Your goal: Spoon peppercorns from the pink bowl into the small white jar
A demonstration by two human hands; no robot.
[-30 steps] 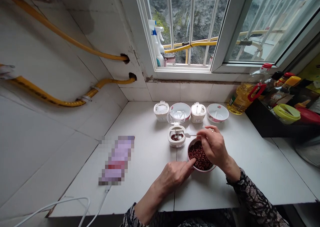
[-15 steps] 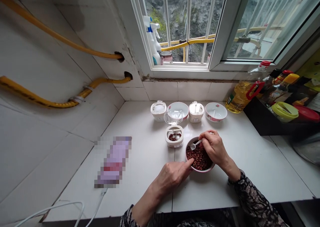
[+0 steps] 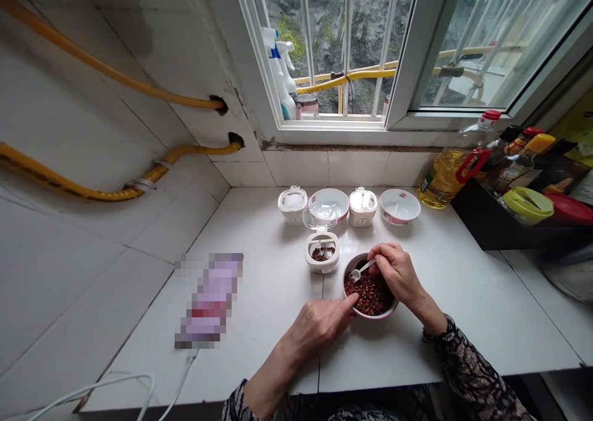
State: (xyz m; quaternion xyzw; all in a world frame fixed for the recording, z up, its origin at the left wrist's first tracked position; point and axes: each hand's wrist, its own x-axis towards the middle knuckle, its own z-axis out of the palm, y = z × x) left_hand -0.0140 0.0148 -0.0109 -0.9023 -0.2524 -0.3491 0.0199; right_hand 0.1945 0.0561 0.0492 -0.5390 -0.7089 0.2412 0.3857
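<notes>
A bowl (image 3: 374, 316) full of dark red dried spice (image 3: 370, 294) stands near the counter's front edge. My left hand (image 3: 322, 323) grips its left rim, thumb over the edge and the other fingers largely hidden below. Pinched in my right hand (image 3: 396, 273) is a small white spoon (image 3: 356, 274), its head over the spice at the bowl's upper left. Just left of the bowl is an open jar (image 3: 322, 262) with some of the same spice inside, its clear lid (image 3: 319, 218) tipped back.
Behind stand two white lidded jars (image 3: 293, 206) (image 3: 362, 208) and two floral bowls (image 3: 328, 197) (image 3: 401, 207). An oil bottle (image 3: 438, 177) and a black rack (image 3: 486, 223) of condiments are at right. A blurred purple object (image 3: 213, 300) with a white cable lies left.
The spoon's head has shifted very slightly to the left within the bowl, along with small finger movement of my right hand. My left hand stays at the rim.
</notes>
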